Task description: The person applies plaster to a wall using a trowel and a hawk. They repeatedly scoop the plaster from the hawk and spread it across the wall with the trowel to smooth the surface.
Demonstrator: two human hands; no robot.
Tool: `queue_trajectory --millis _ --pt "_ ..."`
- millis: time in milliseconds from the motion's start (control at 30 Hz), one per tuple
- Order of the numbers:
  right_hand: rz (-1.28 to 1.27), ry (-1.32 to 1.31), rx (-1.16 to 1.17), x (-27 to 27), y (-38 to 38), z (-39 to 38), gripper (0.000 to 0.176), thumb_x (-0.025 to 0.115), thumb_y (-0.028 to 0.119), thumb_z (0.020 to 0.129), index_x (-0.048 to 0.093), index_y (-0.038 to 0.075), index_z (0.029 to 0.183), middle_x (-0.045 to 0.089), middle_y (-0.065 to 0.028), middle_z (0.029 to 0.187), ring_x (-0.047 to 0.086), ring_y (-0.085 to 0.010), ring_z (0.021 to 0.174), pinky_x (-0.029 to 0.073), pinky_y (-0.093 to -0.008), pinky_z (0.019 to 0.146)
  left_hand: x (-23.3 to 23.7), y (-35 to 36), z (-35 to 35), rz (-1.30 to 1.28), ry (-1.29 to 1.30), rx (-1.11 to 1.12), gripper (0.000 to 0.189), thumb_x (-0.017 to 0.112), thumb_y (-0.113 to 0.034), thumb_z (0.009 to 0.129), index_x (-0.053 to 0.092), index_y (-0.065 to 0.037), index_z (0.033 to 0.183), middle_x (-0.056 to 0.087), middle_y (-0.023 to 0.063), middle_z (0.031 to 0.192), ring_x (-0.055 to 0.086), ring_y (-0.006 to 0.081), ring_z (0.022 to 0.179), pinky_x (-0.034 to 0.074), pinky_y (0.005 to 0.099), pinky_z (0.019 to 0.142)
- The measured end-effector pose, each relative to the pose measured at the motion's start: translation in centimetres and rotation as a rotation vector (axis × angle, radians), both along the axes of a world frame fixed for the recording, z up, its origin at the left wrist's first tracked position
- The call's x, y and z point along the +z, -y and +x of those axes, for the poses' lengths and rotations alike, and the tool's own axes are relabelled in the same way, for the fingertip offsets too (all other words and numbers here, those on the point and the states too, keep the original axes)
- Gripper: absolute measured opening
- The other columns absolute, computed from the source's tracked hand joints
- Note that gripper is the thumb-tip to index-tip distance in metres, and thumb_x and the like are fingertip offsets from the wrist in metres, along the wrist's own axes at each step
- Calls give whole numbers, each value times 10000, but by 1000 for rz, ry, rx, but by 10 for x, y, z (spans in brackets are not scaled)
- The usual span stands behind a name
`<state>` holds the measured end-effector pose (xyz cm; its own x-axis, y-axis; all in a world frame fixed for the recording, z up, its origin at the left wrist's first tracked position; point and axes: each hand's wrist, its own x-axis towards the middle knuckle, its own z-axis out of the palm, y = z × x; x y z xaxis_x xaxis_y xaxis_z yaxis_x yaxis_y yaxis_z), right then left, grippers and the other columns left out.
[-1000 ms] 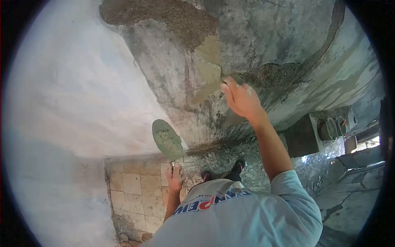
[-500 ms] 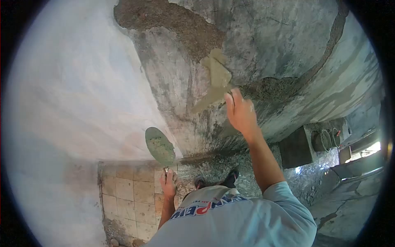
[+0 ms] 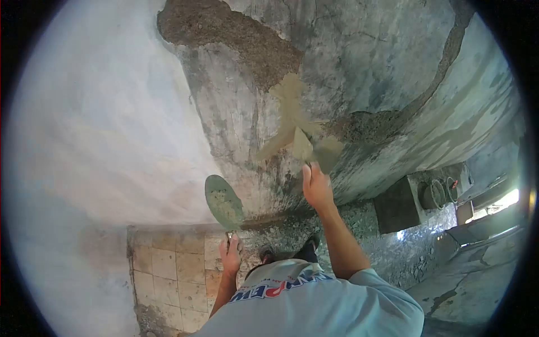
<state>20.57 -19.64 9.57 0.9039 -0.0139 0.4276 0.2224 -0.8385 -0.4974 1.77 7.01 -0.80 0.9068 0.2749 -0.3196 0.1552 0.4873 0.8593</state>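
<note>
My right hand (image 3: 318,186) is closed round the handle of a small pointed trowel (image 3: 302,145), its blade lying over the wall just under a smear of wet plaster (image 3: 290,106). The smear spreads over the grey wall (image 3: 224,95) between two rough bare patches. Lower left, my left hand (image 3: 230,255) grips the short handle of a larger rounded trowel (image 3: 223,201), blade upward, with crumbly plaster on its face. That blade overlaps the foot of the wall in this view.
A rough brown patch (image 3: 230,31) and a broken channel (image 3: 365,126) cut the wall surface. White wall (image 3: 112,129) stands to the left. Below are floor tiles (image 3: 168,264) and debris (image 3: 348,230). A dark block (image 3: 398,205) stands at right beside coiled cable (image 3: 438,194).
My right hand has moved down with the pointed trowel, from the upper smear to its lower end. The wet patch now shows uncovered above. My left hand holds its trowel nearly still.
</note>
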Motion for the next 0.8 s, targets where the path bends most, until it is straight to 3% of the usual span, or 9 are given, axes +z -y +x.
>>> queue_trajectory --millis 67,167,267,367,467,567,800 --pt "114 -4 44 -9 9 -10 408 440 304 1072 554 -42 1254 700 -261 851 673 -488 804 524 -546 727 2 -2 0 35 7 -52 181 588 -236 1046 482 -131 944 450 -45 726 442 56 584 362 232 467" --pt "456 -310 103 29 13 -31 387 439 279 1073 560 -50 1237 697 -270 907 663 -484 807 514 -499 703 -1 -1 -1 -15 -27 -107 161 586 -224 1046 495 -122 962 448 -44 729 446 58 590 364 231 473" --pt "450 -111 206 68 8 -25 359 451 259 1071 560 -39 1238 694 -256 887 663 -457 814 505 -459 694 -2 9 1 -20 -38 -83 143 585 -212 1045 500 -123 972 443 -47 731 443 59 591 368 234 474" --pt "333 -108 323 110 5 -6 359 466 271 1072 560 -21 1259 702 -241 895 663 -450 826 507 -482 734 5 21 3 -70 -2 -93 141 587 -201 1042 494 -126 967 442 -47 732 447 59 595 366 233 472" --pt "178 42 314 115 0 23 369 480 300 1072 567 -1 1267 709 -237 927 662 -462 834 508 -527 780 7 34 4 -54 0 -42 141 583 -197 1042 489 -128 964 441 -45 735 447 57 602 368 232 475" --pt "123 -1 300 127 -9 36 396 488 328 1068 567 6 1286 712 -240 938 655 -478 847 499 -572 825 11 45 -1 -4 -55 -3 144 571 -203 1045 487 -125 958 432 -45 725 427 55 576 352 234 463" --pt "111 -64 226 107 -6 31 430 480 346 1063 585 -8 1284 699 -293 895 666 -505 873 516 -565 800 24 60 -14 -34 -77 78 204 552 -227 1055 475 -157 880 397 -68 664 376 48 498 288 236 422"
